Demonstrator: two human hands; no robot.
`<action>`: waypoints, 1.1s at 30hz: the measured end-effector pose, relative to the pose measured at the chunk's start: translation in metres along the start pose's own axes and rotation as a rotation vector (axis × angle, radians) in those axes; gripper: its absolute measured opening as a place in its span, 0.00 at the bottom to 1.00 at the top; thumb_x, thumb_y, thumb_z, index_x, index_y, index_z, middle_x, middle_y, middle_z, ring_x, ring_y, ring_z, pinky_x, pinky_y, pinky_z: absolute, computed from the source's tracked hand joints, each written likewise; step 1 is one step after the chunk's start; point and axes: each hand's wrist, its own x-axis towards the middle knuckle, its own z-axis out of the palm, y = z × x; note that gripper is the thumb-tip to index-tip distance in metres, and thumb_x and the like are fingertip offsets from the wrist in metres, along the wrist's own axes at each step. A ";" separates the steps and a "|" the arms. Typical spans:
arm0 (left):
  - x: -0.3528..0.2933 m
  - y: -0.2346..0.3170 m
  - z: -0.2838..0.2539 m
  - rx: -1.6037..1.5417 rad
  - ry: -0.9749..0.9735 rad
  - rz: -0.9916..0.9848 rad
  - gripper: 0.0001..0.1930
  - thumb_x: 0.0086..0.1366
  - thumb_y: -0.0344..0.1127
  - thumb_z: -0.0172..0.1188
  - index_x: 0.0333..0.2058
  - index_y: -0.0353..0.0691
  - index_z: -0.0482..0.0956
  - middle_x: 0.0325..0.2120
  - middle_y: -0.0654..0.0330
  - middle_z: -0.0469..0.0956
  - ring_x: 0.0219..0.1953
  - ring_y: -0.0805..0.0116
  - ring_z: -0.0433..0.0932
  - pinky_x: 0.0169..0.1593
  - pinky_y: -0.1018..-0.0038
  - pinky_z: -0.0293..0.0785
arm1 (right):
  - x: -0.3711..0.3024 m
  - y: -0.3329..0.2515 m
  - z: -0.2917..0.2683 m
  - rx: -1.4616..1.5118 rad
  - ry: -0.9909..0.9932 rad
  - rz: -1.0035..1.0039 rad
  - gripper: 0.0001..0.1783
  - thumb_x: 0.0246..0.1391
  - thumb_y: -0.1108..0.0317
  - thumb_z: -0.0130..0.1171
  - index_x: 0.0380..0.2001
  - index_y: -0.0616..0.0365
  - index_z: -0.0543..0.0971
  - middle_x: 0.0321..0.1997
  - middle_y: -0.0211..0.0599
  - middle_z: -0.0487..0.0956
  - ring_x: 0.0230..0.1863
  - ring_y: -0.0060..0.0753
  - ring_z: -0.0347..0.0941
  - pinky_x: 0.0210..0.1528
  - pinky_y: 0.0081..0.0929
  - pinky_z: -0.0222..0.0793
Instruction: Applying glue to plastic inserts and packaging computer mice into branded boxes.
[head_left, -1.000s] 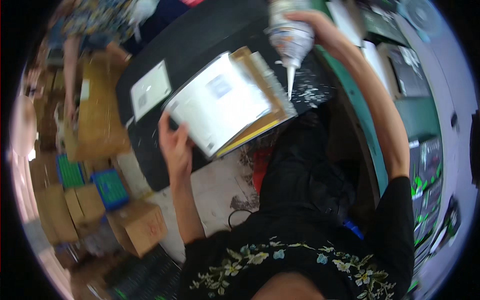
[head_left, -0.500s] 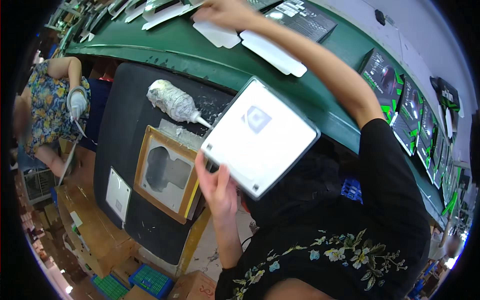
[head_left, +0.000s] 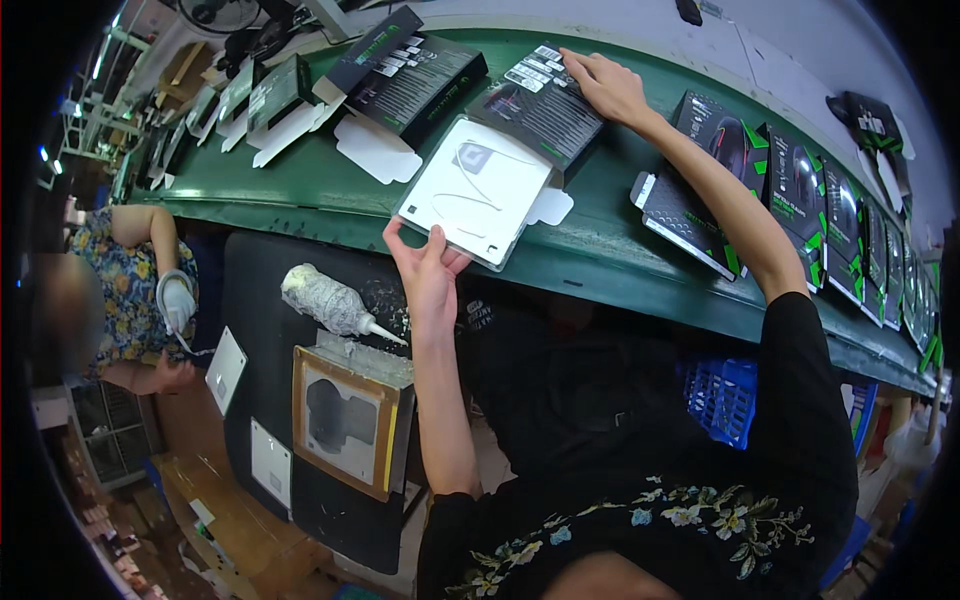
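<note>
My left hand [head_left: 428, 270] is closed on the near edge of a flat white square panel [head_left: 500, 215] with rounded corners and a clear rim. A dark square mark and a thin looping line show on its face. The panel's far edge meets the near end of a black printed box [head_left: 545, 115], where a white flap sticks out. How far the panel reaches into the box, I cannot tell. My right hand [head_left: 608, 90] grips that box at its far right edge, fingers bent over it. The box lies on the green bench [head_left: 340, 205].
Several black boxes [head_left: 425, 85] with white flaps lie to the left; more black-green boxes [head_left: 790, 185] line the right. A side table [head_left: 345, 545] holds a crusted squeeze bottle [head_left: 325, 300], a framed screen [head_left: 345, 420] and white panels [head_left: 271, 465]. A co-worker [head_left: 130, 250] is at left.
My left hand has carried the white panel forward to the black box on the bench. My right hand has come from the far left onto that box. Another white panel now shows beside the co-worker.
</note>
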 end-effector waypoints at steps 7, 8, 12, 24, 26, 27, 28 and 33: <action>0.014 -0.020 0.030 0.015 -0.039 -0.101 0.24 0.72 0.28 0.48 0.61 0.50 0.49 0.53 0.45 0.68 0.49 0.51 0.77 0.48 0.55 0.79 | 0.007 0.015 -0.003 0.035 -0.013 0.092 0.36 0.60 0.30 0.34 0.53 0.39 0.80 0.52 0.41 0.78 0.54 0.51 0.73 0.56 0.41 0.65; 0.021 -0.022 0.046 -0.027 -0.038 -0.147 0.25 0.72 0.28 0.47 0.63 0.50 0.48 0.55 0.45 0.67 0.51 0.51 0.76 0.49 0.55 0.78 | 0.009 0.017 -0.004 0.035 -0.012 0.087 0.36 0.60 0.30 0.34 0.53 0.39 0.80 0.52 0.41 0.78 0.54 0.51 0.73 0.56 0.41 0.65; 0.066 -0.044 0.098 -0.267 -0.075 -0.299 0.29 0.72 0.24 0.43 0.67 0.54 0.46 0.59 0.48 0.64 0.56 0.53 0.71 0.55 0.54 0.74 | 0.015 0.027 0.002 0.138 -0.041 0.117 0.42 0.58 0.28 0.33 0.49 0.51 0.81 0.51 0.42 0.80 0.55 0.50 0.73 0.58 0.38 0.63; 0.018 -0.025 0.129 0.547 -0.505 0.186 0.12 0.66 0.29 0.55 0.48 0.40 0.78 0.42 0.55 0.79 0.49 0.70 0.74 0.53 0.73 0.68 | 0.023 0.006 -0.104 1.057 -0.438 0.304 0.50 0.58 0.24 0.24 0.61 0.56 0.69 0.49 0.40 0.78 0.53 0.33 0.72 0.58 0.38 0.62; 0.011 -0.039 0.115 1.090 -0.575 0.929 0.13 0.61 0.34 0.61 0.44 0.39 0.79 0.40 0.52 0.80 0.49 0.63 0.75 0.53 0.69 0.69 | 0.028 0.021 -0.113 0.980 -0.422 0.328 0.52 0.56 0.21 0.25 0.56 0.56 0.72 0.48 0.35 0.78 0.45 0.25 0.72 0.49 0.26 0.65; 0.018 -0.036 0.107 1.315 -0.722 0.807 0.23 0.59 0.40 0.62 0.53 0.40 0.75 0.46 0.49 0.78 0.52 0.55 0.74 0.56 0.64 0.68 | 0.033 0.027 -0.109 0.902 -0.556 0.293 0.52 0.55 0.20 0.24 0.55 0.56 0.73 0.46 0.33 0.79 0.45 0.25 0.73 0.46 0.25 0.64; 0.018 -0.046 0.114 0.857 -0.681 0.529 0.32 0.61 0.48 0.58 0.64 0.46 0.65 0.58 0.45 0.69 0.58 0.49 0.69 0.58 0.57 0.65 | 0.034 0.035 -0.104 0.823 -0.687 0.258 0.53 0.55 0.20 0.22 0.54 0.56 0.74 0.44 0.32 0.80 0.45 0.26 0.73 0.44 0.23 0.63; 0.045 -0.079 0.131 1.624 -0.494 0.984 0.39 0.61 0.59 0.52 0.69 0.57 0.54 0.69 0.47 0.51 0.68 0.48 0.57 0.59 0.40 0.58 | -0.006 0.041 -0.055 1.344 -0.570 0.136 0.49 0.55 0.21 0.16 0.15 0.54 0.69 0.49 0.54 0.80 0.57 0.44 0.70 0.65 0.33 0.55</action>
